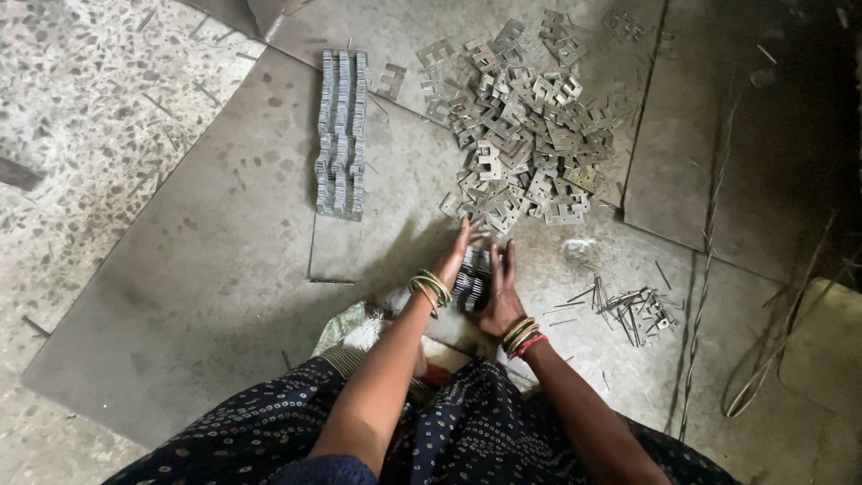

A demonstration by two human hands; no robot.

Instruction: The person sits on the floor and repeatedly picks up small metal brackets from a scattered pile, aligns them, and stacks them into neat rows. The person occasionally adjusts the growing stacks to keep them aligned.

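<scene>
Dark blue dotted cloth (467,431) covers the person's lap, nearest the camera. Just past it, the left hand (452,260) and the right hand (499,292) press flat against the two sides of a small stack of thin grey metal plates (470,280), standing on edge on the grey metal floor sheet (206,278). The fingers are straight, not curled. It looks like the plates are being squeezed into one neat bundle; the next move would need a firm, even hold so none slip out. To the right lie loose thin metal strips (628,310) and long bent wires (709,260). Farther off sits a big messy pile of notched grey metal plates (525,126), just touching the left fingertips. Farther left, a long tidy row of stacked plates (342,135) lies well apart.
</scene>
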